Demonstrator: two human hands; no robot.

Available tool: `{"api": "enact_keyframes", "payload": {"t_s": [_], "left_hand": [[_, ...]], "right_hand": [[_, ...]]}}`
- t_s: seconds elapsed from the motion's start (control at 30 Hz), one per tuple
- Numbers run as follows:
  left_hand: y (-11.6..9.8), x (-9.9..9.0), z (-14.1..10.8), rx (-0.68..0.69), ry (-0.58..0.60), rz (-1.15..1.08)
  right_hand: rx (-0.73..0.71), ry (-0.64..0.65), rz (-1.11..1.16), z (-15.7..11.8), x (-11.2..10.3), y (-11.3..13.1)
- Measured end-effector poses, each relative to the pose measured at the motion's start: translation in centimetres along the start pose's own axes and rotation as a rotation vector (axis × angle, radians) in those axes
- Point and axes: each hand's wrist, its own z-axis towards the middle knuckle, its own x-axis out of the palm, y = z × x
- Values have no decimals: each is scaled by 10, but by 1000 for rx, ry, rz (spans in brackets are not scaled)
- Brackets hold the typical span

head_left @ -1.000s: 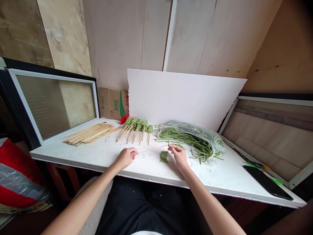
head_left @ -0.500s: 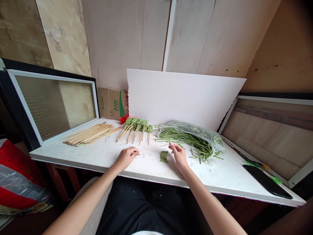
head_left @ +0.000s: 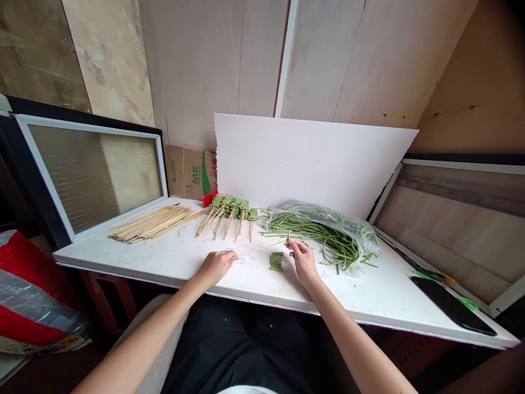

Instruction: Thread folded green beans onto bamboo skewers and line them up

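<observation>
My left hand (head_left: 217,267) is closed in a pinch on one end of a thin bamboo skewer (head_left: 261,249), above the front of the white table. The skewer runs across to my right hand (head_left: 304,259), whose fingertips pinch a short piece of green bean (head_left: 289,235) at its other end. Whether the tip has pierced the bean is too small to tell. Just left of my right hand lies a neat row of cut bean pieces (head_left: 276,261). Behind it, long green beans (head_left: 340,246) spill from a clear plastic bag (head_left: 328,212).
Loose bamboo skewers (head_left: 150,223) are heaped at the left. Skewered beans (head_left: 229,207) are stacked at the back, near a cardboard box (head_left: 191,172) and a white board (head_left: 311,164). A black phone (head_left: 453,305) and scissors (head_left: 430,273) lie at the right edge of the table (head_left: 135,264).
The camera view has shifted slightly. My left hand has moved a little to the right along with the skewer, its fingers now straighter. Both hands keep their hold.
</observation>
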Motion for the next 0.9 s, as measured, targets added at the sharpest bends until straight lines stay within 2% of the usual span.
{"api": "enact_keyframes", "payload": {"t_s": [0.5, 0.6, 0.8, 0.9], "left_hand": [[5, 3, -2, 1, 61, 106], [7, 5, -1, 14, 6, 72], [7, 9, -1, 150, -232, 115], [6, 12, -1, 203, -252, 152]], "right_hand": [[1, 77, 103, -4, 5, 4], [0, 40, 100, -3, 4, 3], [20, -78, 68, 0, 2, 3], [30, -97, 81, 0, 2, 3]]}}
